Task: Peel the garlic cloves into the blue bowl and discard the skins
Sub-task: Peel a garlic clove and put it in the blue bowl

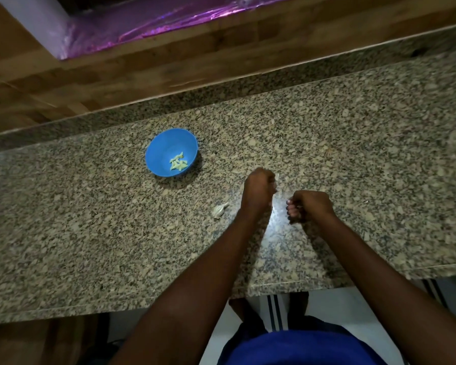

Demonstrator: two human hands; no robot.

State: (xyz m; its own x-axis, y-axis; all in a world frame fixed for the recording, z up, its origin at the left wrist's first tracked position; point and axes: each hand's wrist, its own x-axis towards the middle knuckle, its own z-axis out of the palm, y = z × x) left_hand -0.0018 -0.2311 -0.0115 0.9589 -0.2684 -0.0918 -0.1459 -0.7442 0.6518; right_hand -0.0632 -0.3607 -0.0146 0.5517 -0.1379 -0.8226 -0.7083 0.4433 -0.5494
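Note:
The blue bowl stands on the granite counter with several peeled cloves inside. A garlic bulb remnant lies on the counter just left of my left wrist. My left hand is curled, and a pale bit of garlic or skin shows at its fingertips. My right hand hovers beside it with fingers curled inward; what it holds, if anything, is hidden. The two hands are a small gap apart.
A raised granite ledge and a wooden surface run behind the counter. A purple foil-lined opening sits at the top. The counter's front edge steps in near my body.

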